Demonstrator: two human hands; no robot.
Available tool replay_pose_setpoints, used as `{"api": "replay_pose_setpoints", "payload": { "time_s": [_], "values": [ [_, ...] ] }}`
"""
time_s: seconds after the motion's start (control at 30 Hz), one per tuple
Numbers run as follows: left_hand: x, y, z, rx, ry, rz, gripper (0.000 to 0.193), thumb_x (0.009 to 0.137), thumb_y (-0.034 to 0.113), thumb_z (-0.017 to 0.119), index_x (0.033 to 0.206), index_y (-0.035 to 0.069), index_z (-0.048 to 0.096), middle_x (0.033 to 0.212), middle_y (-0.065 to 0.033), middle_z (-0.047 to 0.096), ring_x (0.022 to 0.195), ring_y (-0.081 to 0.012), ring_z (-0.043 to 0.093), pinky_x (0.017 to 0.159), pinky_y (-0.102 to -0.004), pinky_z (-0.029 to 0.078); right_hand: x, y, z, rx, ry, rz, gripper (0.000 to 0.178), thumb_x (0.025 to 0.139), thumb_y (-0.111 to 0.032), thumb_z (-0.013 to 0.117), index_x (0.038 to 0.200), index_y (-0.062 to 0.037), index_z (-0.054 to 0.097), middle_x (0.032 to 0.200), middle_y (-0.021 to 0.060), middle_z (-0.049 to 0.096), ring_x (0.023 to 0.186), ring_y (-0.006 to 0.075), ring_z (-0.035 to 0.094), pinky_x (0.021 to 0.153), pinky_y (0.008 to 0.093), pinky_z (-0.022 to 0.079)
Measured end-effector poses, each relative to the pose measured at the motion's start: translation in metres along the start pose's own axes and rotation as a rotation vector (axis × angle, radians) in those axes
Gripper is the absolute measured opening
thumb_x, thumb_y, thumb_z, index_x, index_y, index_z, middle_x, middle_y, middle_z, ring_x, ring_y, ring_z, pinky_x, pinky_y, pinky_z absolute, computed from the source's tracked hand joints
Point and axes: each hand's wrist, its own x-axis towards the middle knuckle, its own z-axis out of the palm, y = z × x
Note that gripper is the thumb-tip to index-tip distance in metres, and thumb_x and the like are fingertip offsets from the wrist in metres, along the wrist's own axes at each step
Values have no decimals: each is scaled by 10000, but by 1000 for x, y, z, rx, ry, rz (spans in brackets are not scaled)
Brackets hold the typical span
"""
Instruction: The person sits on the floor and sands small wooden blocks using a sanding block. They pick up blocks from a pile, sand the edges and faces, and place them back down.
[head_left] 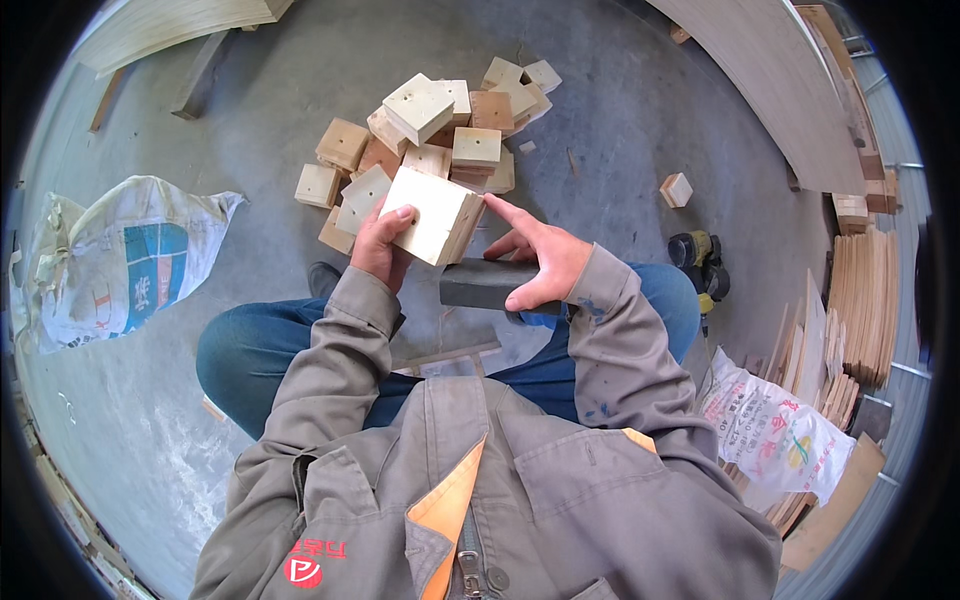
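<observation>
1. The left hand (380, 248) reached forward from its grey sleeve (345, 345), thumb pressed on the upper face of a laminated wooden block (428, 212), the other fingers mostly hidden below; they were closed around its near left corner.
2. The right hand (552, 258) bent inward with thumb and fingers spread wide, straddling a dark grey rectangular block (485, 285); how firmly they gripped it could not be told. The index finger pointed forward and left.
3. Counted: one wooden block in hand, one dark grey block, one lone wooden block (677, 190) on the concrete floor (600, 120) to the right, and two printed sacks, a left sack (85, 265) and a right sack (770, 425). The heap of drilled blocks (477, 147) held over a dozen; overlaps prevented an exact count.
4. The laminated block lay tilted between the hands, its right side at the right index fingertip, before the heap.
</observation>
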Motion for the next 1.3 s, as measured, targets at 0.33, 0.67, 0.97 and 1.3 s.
{"api": "replay_pose_setpoints", "payload": {
  "time_s": [0.33, 0.67, 0.97, 1.3],
  "values": [
    [0, 1, 4, -20, 58, 7, 675, 871, 184, 650, 1477, -37, 449, 1337, -173, 615, 1204, -275, 639, 1042, -398, 520, 2, 1, 5, -89, 69, -34, 1280, 624, -207, 837, 1656, -144, 81, 1261, 319, 638, 1112, 387, 671, 1017, 413, 521],
    [0, 0, 4, -27, 63, 10, 658, 873, 183, 651, 1463, -35, 460, 1323, -169, 618, 1197, -273, 640, 1045, -392, 517, 3, 2, 3, -67, 38, -10, 1308, 661, -404, 867, 1666, -149, 69, 1323, 326, 596, 1169, 395, 635, 1045, 453, 501],
    [1, -1, 4, -22, 80, 1, 659, 871, 185, 650, 1463, -32, 458, 1322, -167, 613, 1199, -273, 635, 1049, -392, 513, 4, 4, 6, -18, 33, -29, 1305, 645, -333, 857, 1667, -151, 66, 1332, 319, 591, 1164, 379, 637, 1040, 446, 506],
    [4, -3, -4, -62, 8, -25, 739, 871, 297, 689, 1499, 24, 411, 1404, -144, 578, 1296, -293, 576, 1115, -451, 460, 3, 5, 1, 302, -57, -1, 1372, 625, -379, 891, 1667, -137, 32, 1385, 322, 539, 1161, 341, 624, 1030, 423, 494]
  ]
}}
